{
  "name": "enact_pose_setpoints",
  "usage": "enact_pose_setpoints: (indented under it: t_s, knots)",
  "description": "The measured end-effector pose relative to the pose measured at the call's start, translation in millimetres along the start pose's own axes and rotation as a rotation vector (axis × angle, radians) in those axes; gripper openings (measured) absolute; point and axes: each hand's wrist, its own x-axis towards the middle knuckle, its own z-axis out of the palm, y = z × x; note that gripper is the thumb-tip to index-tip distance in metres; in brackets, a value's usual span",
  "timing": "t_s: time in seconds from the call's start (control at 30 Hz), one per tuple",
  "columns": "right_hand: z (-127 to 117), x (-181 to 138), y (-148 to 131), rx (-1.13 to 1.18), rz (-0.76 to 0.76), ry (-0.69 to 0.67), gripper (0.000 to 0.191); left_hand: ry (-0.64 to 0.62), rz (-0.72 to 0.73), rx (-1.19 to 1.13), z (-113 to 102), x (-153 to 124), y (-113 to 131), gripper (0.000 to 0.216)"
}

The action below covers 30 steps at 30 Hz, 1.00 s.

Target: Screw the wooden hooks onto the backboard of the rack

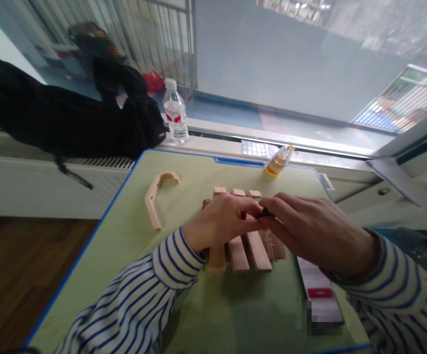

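My right hand (309, 228) is closed around a small black tool with a trace of yellow (266, 213), mostly hidden by the fingers. My left hand (222, 220) pinches close against its tip; what lies between those fingers is too small to make out. Both hands meet above three pale wooden slats (259, 253) laid side by side on the table. Under the slats' right side is a brown wooden board (273, 244) with several tiny metal bits, perhaps screws, on it. A curved, angled wooden piece (153, 201) with holes lies to the left, apart from both hands.
The green table (132, 275) has a blue edge. A phone (322, 295) lies below my right forearm. At the back stand a small bottle of yellow liquid (278, 161) and, on the sill, a water bottle (175, 113). A black bag (88, 120) rests at the left.
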Motion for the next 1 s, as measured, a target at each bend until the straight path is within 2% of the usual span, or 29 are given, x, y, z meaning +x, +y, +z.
enact_pose_setpoints:
  t_s: [0.1,0.3,0.57,0.7,0.9,1.0]
  knots:
    - [5.7,-0.6,0.8,0.009,-0.009,0.036,0.011,-0.020,0.007,-0.011,-1.4,-0.6,0.8,0.023]
    - [15.5,-2.7,-4.3,0.040,0.073,0.100,0.012,-0.020,0.047,-0.071,-1.2,-0.6,-1.8,0.024]
    - [29.0,-4.2,-21.1,0.046,0.314,0.276,0.020,-0.090,0.063,-0.086,-0.7,-0.8,-0.8,0.022]
    - [28.3,-3.7,-22.5,0.051,0.346,0.245,0.024,-0.104,0.051,-0.069,-1.5,-1.1,2.2,0.024]
    - [22.2,-0.1,-20.1,-0.011,0.351,0.187,0.027,-0.006,0.003,0.078,-1.7,0.7,3.8,0.027]
    - [18.5,1.1,-19.4,-0.065,0.348,0.154,0.027,0.004,0.025,0.112,-0.5,1.4,3.0,0.021]
